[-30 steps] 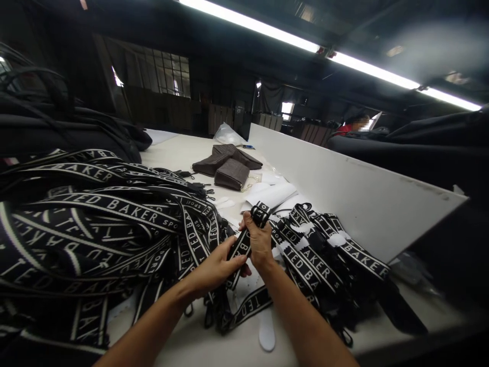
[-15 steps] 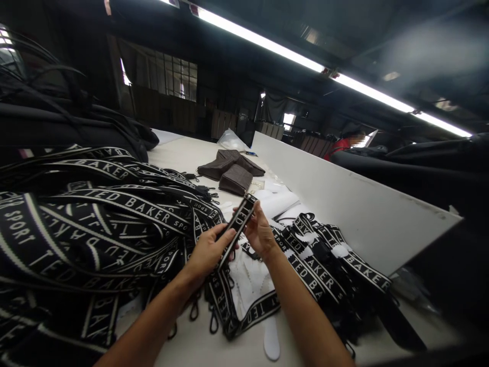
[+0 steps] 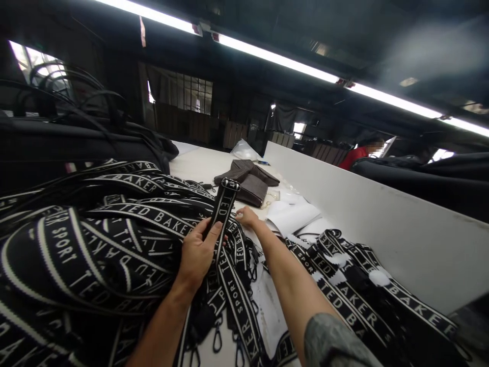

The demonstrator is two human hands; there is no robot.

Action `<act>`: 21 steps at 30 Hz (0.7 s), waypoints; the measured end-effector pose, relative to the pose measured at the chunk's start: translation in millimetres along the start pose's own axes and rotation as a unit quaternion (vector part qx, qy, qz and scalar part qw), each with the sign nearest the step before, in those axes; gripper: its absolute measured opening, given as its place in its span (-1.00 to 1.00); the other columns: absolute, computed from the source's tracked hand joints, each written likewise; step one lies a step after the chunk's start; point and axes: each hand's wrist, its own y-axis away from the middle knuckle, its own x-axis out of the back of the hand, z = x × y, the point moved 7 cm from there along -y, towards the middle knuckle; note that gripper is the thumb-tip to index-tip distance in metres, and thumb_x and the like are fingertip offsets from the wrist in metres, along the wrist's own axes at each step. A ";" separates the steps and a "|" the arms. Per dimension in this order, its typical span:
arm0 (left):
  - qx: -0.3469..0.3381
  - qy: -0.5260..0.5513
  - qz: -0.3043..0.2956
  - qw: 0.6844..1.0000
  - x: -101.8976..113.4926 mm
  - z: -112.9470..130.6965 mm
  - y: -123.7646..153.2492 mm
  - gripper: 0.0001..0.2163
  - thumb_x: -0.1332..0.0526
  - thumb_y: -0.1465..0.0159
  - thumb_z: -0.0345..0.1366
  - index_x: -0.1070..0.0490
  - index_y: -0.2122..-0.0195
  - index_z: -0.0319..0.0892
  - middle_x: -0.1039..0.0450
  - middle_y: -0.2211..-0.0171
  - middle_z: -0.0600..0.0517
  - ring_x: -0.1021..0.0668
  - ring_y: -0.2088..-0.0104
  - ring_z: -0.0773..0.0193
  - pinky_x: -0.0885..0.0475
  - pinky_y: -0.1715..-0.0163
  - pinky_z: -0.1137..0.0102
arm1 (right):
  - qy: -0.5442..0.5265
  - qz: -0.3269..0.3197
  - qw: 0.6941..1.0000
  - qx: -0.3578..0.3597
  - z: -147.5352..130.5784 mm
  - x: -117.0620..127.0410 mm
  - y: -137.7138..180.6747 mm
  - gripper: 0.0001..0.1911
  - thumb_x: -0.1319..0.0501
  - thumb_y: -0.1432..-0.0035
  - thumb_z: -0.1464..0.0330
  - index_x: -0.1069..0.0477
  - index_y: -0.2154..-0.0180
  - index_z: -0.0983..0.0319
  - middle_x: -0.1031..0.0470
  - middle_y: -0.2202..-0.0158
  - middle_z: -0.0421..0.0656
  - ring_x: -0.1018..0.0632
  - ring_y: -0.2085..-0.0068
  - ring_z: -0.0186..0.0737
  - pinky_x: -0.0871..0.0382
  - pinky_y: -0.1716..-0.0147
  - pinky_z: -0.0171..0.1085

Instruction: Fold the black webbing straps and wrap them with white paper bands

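The widest thing I see is the white table (image 3: 198, 163), running away from me, with a white board (image 3: 367, 214) standing on edge along its right side. On my left a big heap of black lettered straps (image 3: 95, 239) covers the table, backed by dark bags (image 3: 76, 142); on my right a smaller pile of the same straps (image 3: 344, 285) lies against the board. Farther back sit brown pouches (image 3: 248, 183), one with a thin chain, and just beside them sheets of white paper (image 3: 290, 214). Beyond the board a person in a red top (image 3: 353, 155) sits well apart. My left hand (image 3: 196, 255) is clenched around one strap (image 3: 223, 209), holding it upright above the heap, its metal buckle at the top end. My right hand (image 3: 247, 218) reaches past that strap, fingertips down near the paper; I cannot tell whether it grips anything. Metal clips (image 3: 217, 339) dangle from strap ends below my left wrist.
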 end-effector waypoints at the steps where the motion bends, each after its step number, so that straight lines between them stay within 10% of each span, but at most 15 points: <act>1: -0.001 0.001 0.001 1.000 0.3 0.6 0.3 -0.59 -0.34 -0.13 0.01 -0.46 0.19 -0.24 -0.48 0.50 0.06 -0.47 0.53 0.34 -0.40 0.56 0.51 | 0.016 -0.012 1.000 -0.004 0.5 -3.4 -3.1 -0.70 -0.27 -0.25 0.29 -0.42 0.03 0.30 -0.39 -0.08 -0.03 -0.46 -0.06 -0.04 -0.38 -0.06 0.03; 8: -0.003 0.005 0.003 1.000 2.5 -2.6 -2.5 -0.57 -0.36 -0.11 0.02 -0.46 0.19 -0.25 -0.49 0.49 0.05 -0.48 0.53 0.32 -0.40 0.56 0.49 | 0.067 -0.037 0.995 -0.061 18.7 4.2 29.6 -0.79 -0.29 -0.22 0.26 -0.48 0.24 0.30 -0.52 0.19 -0.11 -0.54 0.15 -0.16 -0.44 0.10 -0.13; 14: 0.007 0.041 -0.009 0.999 -1.4 0.1 -1.1 -0.55 -0.39 -0.06 0.00 -0.47 0.19 -0.27 -0.47 0.51 0.06 -0.45 0.56 0.36 -0.36 0.60 0.53 | -0.009 0.104 0.993 -0.053 28.6 55.8 111.9 -0.88 -0.40 -0.01 0.36 -0.53 0.46 0.26 -0.55 0.37 -0.07 -0.54 0.23 -0.08 -0.29 0.25 -0.24; 21: 0.096 0.107 -0.156 0.977 -33.4 -4.7 16.3 -0.56 -0.42 -0.07 -0.09 -0.47 0.12 -0.29 -0.49 0.49 0.02 -0.46 0.56 0.37 -0.37 0.57 0.53 | -0.212 0.109 0.970 0.047 1.3 72.9 193.9 -0.55 -0.15 -0.17 0.07 -0.50 0.50 0.28 -0.38 0.63 -0.20 -0.35 0.58 -0.34 -0.25 0.51 -0.34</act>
